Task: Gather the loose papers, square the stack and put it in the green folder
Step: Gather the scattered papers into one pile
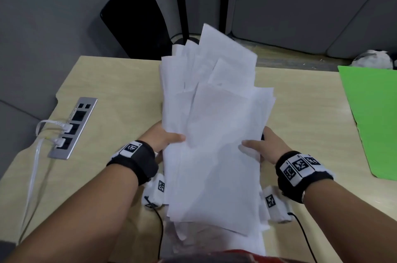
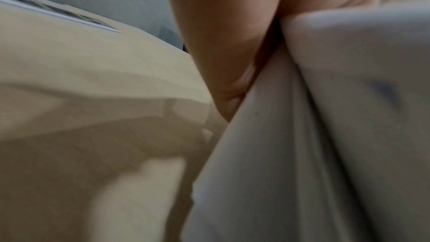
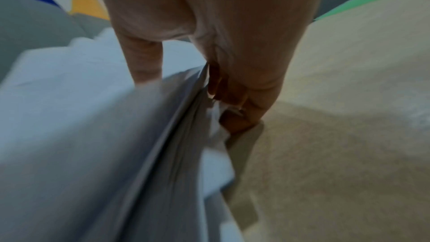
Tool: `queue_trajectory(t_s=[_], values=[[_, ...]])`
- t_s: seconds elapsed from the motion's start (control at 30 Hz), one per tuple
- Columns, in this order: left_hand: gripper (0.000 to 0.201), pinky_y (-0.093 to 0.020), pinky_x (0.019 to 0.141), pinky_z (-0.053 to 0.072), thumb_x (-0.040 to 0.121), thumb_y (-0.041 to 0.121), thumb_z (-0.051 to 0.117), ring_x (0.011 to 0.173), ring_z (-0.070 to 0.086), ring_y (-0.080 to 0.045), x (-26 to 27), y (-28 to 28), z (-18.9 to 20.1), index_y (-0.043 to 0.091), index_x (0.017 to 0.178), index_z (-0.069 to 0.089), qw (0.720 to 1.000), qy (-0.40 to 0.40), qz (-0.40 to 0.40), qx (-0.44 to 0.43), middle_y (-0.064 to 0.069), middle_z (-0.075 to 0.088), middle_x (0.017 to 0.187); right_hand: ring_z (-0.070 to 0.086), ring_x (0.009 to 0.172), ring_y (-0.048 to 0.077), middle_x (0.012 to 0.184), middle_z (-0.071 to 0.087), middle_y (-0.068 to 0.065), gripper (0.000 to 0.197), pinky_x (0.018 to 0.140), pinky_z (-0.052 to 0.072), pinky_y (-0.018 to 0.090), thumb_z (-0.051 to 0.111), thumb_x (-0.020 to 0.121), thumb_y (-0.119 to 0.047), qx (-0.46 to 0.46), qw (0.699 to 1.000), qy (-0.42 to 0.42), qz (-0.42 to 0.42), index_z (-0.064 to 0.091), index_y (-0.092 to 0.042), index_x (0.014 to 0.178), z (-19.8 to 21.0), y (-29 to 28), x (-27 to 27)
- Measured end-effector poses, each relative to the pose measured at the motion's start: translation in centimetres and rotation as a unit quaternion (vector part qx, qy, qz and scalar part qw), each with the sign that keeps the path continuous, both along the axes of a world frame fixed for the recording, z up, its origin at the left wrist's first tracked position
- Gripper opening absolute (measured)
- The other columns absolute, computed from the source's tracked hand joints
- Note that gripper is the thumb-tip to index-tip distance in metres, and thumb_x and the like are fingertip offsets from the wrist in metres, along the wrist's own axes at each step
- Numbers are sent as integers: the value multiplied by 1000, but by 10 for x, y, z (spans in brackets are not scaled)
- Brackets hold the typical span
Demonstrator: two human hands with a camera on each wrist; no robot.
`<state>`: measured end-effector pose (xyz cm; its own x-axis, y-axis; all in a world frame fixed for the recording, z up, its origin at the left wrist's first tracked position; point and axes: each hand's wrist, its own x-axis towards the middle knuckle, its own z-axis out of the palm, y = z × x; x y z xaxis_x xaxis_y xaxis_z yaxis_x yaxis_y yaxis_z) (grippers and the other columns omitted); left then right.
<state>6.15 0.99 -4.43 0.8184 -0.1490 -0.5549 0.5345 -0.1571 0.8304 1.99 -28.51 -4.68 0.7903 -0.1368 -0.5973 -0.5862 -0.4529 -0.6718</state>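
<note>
An uneven stack of white papers (image 1: 214, 133) is held up above the middle of the wooden table (image 1: 107, 90), its sheets fanned out at the far end. My left hand (image 1: 165, 139) grips the stack's left edge, thumb on top and fingers underneath. My right hand (image 1: 261, 146) grips the right edge the same way. In the left wrist view the papers (image 2: 325, 135) fill the right half beside my left hand (image 2: 232, 62). In the right wrist view my right hand (image 3: 232, 89) pinches the paper edges (image 3: 116, 154). The green folder (image 1: 373, 116) lies flat at the table's right side.
A silver power strip (image 1: 71, 127) with white cables plugged in is set into the table at the left. A black chair (image 1: 137, 17) stands behind the far edge. A crumpled white object (image 1: 373, 59) lies beyond the folder. Black cables run from my wristbands.
</note>
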Motion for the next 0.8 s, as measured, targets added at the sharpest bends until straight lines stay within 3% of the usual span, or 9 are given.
queue_trajectory(t_s=[0.1,0.23,0.33,0.4,0.47,0.57,0.63,0.7,0.8], values=[[68,-49,88,54,52,7,80,99,70,-35,0,11,4,5,118,62,1000,23,10,-2,-16,73,107,69,92,18,103,71,-6,69,86,54,41,80,53,-55,5,1000,9,-26,58,-27,112,-22,-12,2],[71,-63,93,48,49,25,83,102,67,-41,6,32,-23,12,113,56,995,45,29,82,-18,69,111,60,82,23,98,67,6,29,66,47,29,64,76,-13,-92,995,24,5,58,-13,105,-5,0,-8],[36,-45,87,54,67,19,74,95,66,-31,-1,30,-7,15,98,57,982,43,-9,184,-8,68,102,54,73,26,92,62,10,23,57,40,28,52,80,-1,-153,988,-12,1,51,-9,102,-4,3,-10],[21,-30,72,51,82,16,68,88,64,-25,-5,28,-3,16,101,58,972,27,-26,234,0,66,94,56,75,26,93,59,7,22,58,41,28,52,82,-7,-154,987,-50,-10,50,-12,103,-7,4,-9],[13,-28,66,45,87,22,66,81,61,-24,-6,27,-5,14,96,61,961,-8,-31,274,0,64,87,55,76,29,89,56,7,5,55,39,29,49,86,-12,-164,984,-66,-8,48,-13,91,-8,6,-6],[40,-31,59,30,90,37,60,61,41,-21,-3,24,-7,13,64,41,939,-39,-27,340,-2,43,64,48,71,28,72,49,7,18,53,32,31,40,91,-12,-188,980,-66,-9,39,-11,74,-7,8,-2],[49,-32,61,28,96,41,47,61,37,-23,-4,16,-4,14,60,31,923,-45,-54,378,-4,35,61,51,77,30,80,57,12,17,63,36,32,37,93,-14,-180,982,-55,-32,47,-6,82,-10,9,2],[49,-32,67,33,101,39,33,72,48,-27,-9,5,-1,9,64,44,908,-52,-113,401,-9,49,69,55,91,35,102,61,21,24,72,38,32,35,95,-15,-179,981,-29,-68,54,0,102,-15,9,7],[54,-33,80,42,103,37,23,96,59,-33,-21,-8,-1,1,90,60,883,-55,-211,417,-19,65,100,53,114,41,123,55,28,32,79,37,33,35,98,-11,-162,979,20,-123,47,7,121,-22,5,12]])
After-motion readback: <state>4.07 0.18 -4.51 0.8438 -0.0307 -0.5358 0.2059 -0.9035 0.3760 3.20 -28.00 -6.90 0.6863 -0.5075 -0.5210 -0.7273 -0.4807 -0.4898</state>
